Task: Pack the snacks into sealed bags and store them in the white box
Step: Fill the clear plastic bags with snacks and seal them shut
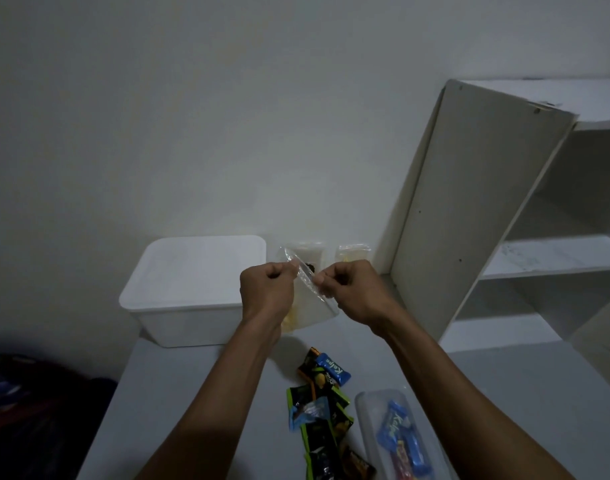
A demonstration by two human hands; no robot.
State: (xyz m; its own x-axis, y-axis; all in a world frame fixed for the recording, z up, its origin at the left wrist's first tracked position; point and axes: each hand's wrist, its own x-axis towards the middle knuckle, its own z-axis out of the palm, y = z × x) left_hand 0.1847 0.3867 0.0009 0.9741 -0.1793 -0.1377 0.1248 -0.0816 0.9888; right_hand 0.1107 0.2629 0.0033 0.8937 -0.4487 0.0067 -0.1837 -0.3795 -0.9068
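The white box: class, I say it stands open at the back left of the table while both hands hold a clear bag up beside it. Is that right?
Not quite. The head view shows the white box with its lid on, so it is closed, not open. The rest holds: it stands at the back left of the table, and the left hand and right hand hold the clear bag up beside it.
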